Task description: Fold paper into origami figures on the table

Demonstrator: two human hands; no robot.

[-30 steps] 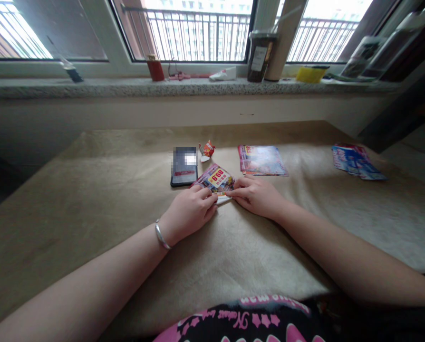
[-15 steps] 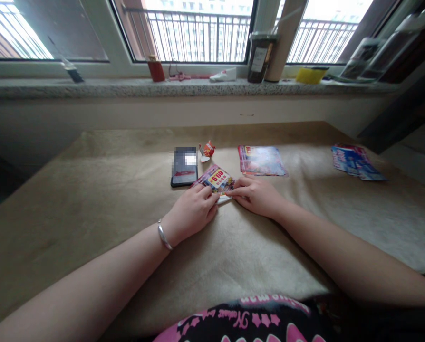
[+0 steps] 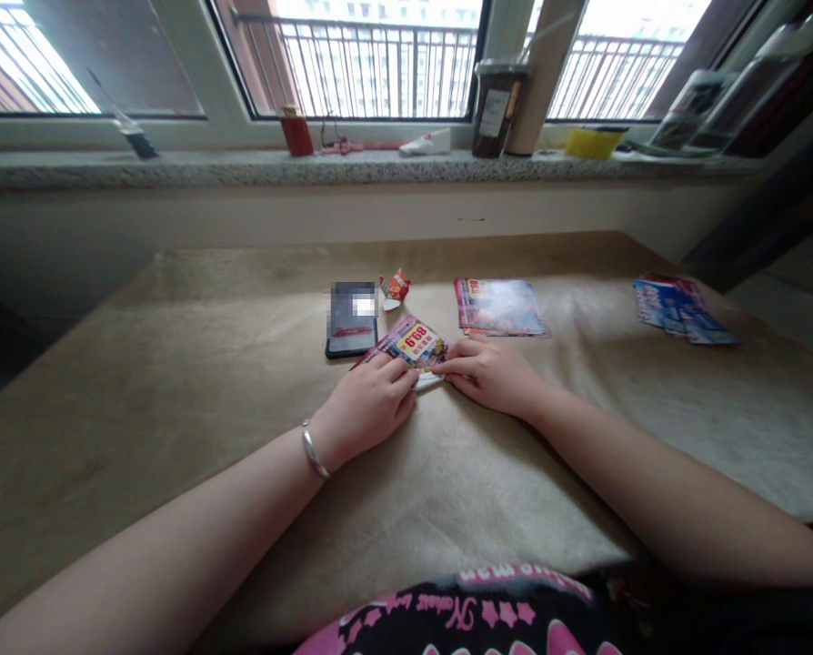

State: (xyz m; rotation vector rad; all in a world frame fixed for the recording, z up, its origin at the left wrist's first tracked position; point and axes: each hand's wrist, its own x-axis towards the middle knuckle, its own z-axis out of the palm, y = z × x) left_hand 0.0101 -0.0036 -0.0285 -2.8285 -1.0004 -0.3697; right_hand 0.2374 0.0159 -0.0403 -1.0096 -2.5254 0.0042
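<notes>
We press our left hand [image 3: 366, 405] and right hand [image 3: 492, 373], fingers together, onto the folded flyer [image 3: 413, 344] lying flat on the bench [image 3: 175, 382], just beside the phone [image 3: 352, 318].

A big table [image 3: 175, 382] with a soft tan cover fills the room in front of the window wall. Near its middle lies a dark phone [image 3: 352, 318], with a little red and white paper scrap [image 3: 396, 288] just beside its far corner and a folded bright paper [image 3: 416, 343] touching its near corner. A pile of colorful papers [image 3: 500, 307] lies flat to the right, and some blue papers [image 3: 679, 309] lie far off near the right edge.
</notes>
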